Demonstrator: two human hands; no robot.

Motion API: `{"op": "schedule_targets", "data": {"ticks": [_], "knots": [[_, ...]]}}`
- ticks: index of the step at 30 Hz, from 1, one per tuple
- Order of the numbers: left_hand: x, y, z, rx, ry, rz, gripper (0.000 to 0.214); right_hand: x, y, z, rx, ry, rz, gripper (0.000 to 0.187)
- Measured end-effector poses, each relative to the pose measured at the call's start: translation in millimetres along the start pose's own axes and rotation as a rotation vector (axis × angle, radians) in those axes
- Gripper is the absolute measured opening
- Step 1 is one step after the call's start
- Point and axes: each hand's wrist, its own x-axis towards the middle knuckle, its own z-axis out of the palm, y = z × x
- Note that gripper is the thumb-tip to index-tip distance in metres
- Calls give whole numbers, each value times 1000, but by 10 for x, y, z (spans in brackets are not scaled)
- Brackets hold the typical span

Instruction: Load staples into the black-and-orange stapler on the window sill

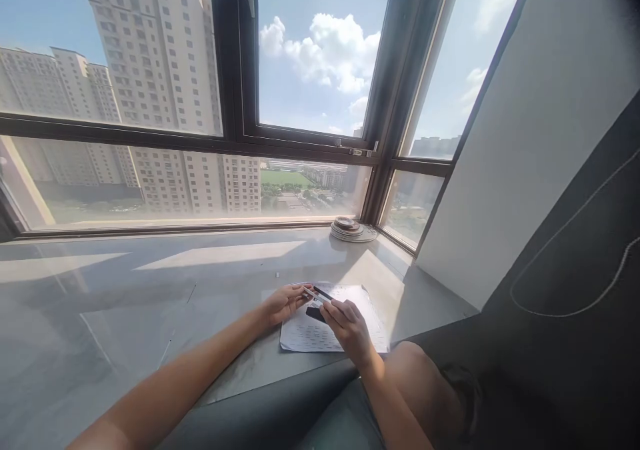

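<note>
My left hand (285,301) and my right hand (349,330) meet over a white printed sheet of paper (305,333) lying on the grey window ledge (150,303). My left fingers pinch one end of a thin pen-like stick (316,295). The right hand curls around its other end and a small dark object (315,313), too small to name. Both hands hover just above the paper.
A stack of flat round discs (353,230) sits at the ledge's far right corner by the window frame (235,137). A white wall (540,137) and a dark panel (575,290) rise on the right. My bare knee (415,377) is below the hands.
</note>
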Motion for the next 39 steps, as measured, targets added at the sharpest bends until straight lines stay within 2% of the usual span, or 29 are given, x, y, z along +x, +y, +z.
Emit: {"op": "schedule_targets", "data": {"ticks": [3,5,9,11,13,16,22,24,29,34,36,39], "knots": [[17,-16,-19,35,-17,2,21,-10,1,-3,1,3,36,37],[18,-19,-19,68,-27,1,23,-7,6,-15,33,22,109,42],[-11,-19,12,121,-15,-16,25,-17,73,-55,78,151,415,43],[-38,-15,42,140,-4,-10,25,-42,127,-67,54,221,592,32],[-65,-7,78,156,-3,6,23,-72,175,-67,34,232,748,20],[-87,4,119,185,-13,15,21,-92,210,-61,74,145,913,23],[-72,15,115,240,-20,4,29,-14,204,-98,299,-121,1099,26],[-76,21,114,243,-42,-6,32,14,200,-118,354,-156,1121,26],[-102,15,127,280,-206,-11,42,21,193,-122,370,-189,1117,25],[-128,0,142,360,-214,-58,34,-21,219,-43,507,-205,1078,21],[-140,9,153,397,-203,-77,34,-22,229,-26,496,-144,1018,25],[-151,24,166,465,-198,-78,37,0,196,-62,304,54,867,28]]}}
